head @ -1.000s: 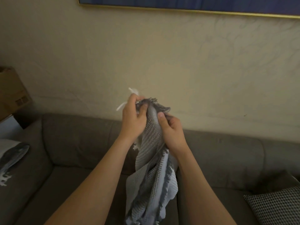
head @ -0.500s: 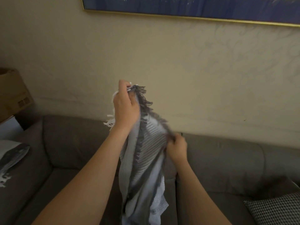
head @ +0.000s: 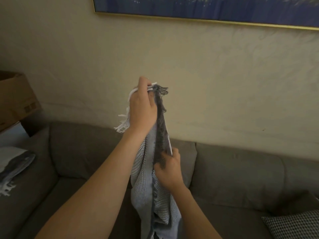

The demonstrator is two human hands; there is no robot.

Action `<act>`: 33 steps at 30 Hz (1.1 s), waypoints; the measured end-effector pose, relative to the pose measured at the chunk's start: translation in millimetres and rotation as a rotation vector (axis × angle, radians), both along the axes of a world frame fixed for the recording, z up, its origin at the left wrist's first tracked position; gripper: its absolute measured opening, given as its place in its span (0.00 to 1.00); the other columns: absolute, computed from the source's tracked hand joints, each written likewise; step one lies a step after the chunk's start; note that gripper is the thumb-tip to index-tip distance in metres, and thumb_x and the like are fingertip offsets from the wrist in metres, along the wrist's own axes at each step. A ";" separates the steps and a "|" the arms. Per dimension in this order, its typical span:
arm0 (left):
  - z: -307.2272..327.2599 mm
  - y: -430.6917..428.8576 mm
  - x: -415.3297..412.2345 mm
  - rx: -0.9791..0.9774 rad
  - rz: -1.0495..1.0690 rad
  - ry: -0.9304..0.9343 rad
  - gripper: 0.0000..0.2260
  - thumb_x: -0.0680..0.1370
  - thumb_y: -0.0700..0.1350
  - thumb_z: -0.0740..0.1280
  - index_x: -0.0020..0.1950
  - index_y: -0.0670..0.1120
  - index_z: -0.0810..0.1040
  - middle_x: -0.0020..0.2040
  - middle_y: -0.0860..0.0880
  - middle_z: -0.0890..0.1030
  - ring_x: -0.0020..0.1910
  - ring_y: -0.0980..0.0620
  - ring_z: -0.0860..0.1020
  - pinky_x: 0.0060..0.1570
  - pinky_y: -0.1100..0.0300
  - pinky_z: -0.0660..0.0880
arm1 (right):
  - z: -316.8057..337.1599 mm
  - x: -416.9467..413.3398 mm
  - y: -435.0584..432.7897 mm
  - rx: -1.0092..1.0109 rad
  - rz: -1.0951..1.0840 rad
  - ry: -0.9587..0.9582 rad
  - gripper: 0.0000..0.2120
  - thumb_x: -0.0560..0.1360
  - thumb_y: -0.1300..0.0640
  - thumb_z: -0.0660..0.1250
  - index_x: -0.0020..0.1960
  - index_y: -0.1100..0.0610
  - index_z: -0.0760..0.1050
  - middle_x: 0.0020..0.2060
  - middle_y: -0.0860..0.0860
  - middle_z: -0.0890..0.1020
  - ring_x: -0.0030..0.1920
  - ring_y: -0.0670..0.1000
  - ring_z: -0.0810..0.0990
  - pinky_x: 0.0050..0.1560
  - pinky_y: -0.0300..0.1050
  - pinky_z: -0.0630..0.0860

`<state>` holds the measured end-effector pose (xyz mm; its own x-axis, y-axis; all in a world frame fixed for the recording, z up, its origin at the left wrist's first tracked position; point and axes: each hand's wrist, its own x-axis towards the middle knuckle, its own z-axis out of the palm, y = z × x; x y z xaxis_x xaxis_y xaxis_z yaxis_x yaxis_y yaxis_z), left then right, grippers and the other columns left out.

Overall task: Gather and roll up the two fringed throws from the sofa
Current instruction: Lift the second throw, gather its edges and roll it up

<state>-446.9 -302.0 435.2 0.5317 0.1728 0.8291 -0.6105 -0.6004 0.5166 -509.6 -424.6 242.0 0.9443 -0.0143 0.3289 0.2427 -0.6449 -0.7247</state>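
A grey and pale blue fringed throw [head: 146, 183] hangs bunched in front of me, above the grey sofa [head: 241, 173]. My left hand [head: 142, 107] is raised and grips its top corner, with white and dark fringe sticking out around the fingers. Lower down, my right hand [head: 168, 171] pinches the dark fringed edge of the same throw. The throw's lower end runs out of the frame. A second fringed throw [head: 12, 166] lies on the sofa's left end, partly cut off by the frame edge.
A cardboard box [head: 15, 99] stands at the left beyond the sofa arm. A black-and-white checked cushion [head: 293, 225] lies on the seat at the lower right. A blue framed picture [head: 207, 9] hangs on the wall above.
My hands have separated along the throw's fringed edge: the left hand has lifted the corner higher, and the right hand has slid down the dark fringe.
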 end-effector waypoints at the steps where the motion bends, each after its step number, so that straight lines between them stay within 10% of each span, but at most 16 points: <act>1: -3.2 -1.0 -0.1 -0.002 -0.004 0.007 0.05 0.82 0.32 0.62 0.58 0.36 0.73 0.38 0.51 0.71 0.37 0.51 0.67 0.36 0.58 0.58 | 3.6 -0.3 3.9 0.076 0.010 0.080 0.11 0.73 0.52 0.69 0.55 0.50 0.78 0.56 0.47 0.68 0.61 0.52 0.67 0.64 0.55 0.76; 5: -12.5 -3.2 -1.7 -0.019 -0.018 0.034 0.04 0.83 0.34 0.63 0.58 0.37 0.73 0.38 0.47 0.74 0.37 0.46 0.71 0.36 0.52 0.63 | 10.2 0.6 10.2 0.267 0.047 0.106 0.24 0.72 0.44 0.78 0.63 0.41 0.73 0.59 0.39 0.67 0.66 0.48 0.68 0.66 0.41 0.73; 8: -20.3 -3.2 -2.9 -0.021 -0.021 0.055 0.03 0.84 0.35 0.63 0.57 0.38 0.73 0.38 0.47 0.75 0.38 0.44 0.72 0.37 0.51 0.64 | 7.6 -1.4 17.0 0.355 0.030 0.109 0.14 0.74 0.46 0.78 0.56 0.42 0.78 0.61 0.42 0.70 0.63 0.47 0.75 0.60 0.32 0.74; 12: -28.7 2.5 1.3 -0.015 0.020 0.082 0.02 0.85 0.37 0.62 0.55 0.38 0.72 0.37 0.48 0.75 0.37 0.44 0.72 0.36 0.53 0.60 | -1.4 -12.3 24.5 0.491 -0.011 0.070 0.09 0.76 0.51 0.77 0.52 0.43 0.79 0.52 0.42 0.82 0.50 0.43 0.84 0.53 0.43 0.82; 17: -45.2 22.3 11.7 -0.025 0.135 0.198 0.02 0.85 0.37 0.62 0.55 0.38 0.72 0.38 0.47 0.73 0.40 0.42 0.72 0.38 0.53 0.58 | -11.5 -31.3 11.0 0.491 0.038 0.083 0.14 0.79 0.57 0.73 0.37 0.52 0.74 0.29 0.44 0.74 0.30 0.45 0.73 0.34 0.41 0.71; 29: -84.8 38.0 11.5 -0.043 0.135 0.376 0.04 0.85 0.37 0.64 0.50 0.43 0.73 0.42 0.45 0.78 0.41 0.45 0.76 0.37 0.48 0.69 | -12.7 -17.6 -41.7 0.294 0.019 0.236 0.14 0.73 0.59 0.79 0.31 0.51 0.81 0.28 0.49 0.82 0.30 0.46 0.79 0.33 0.45 0.75; 33: -86.8 38.7 10.2 -0.011 0.080 0.387 0.04 0.85 0.40 0.66 0.50 0.45 0.76 0.43 0.47 0.80 0.41 0.50 0.75 0.35 0.61 0.65 | -7.4 -17.9 -45.6 0.313 0.105 0.418 0.14 0.71 0.63 0.79 0.29 0.61 0.80 0.23 0.51 0.77 0.26 0.48 0.72 0.30 0.41 0.68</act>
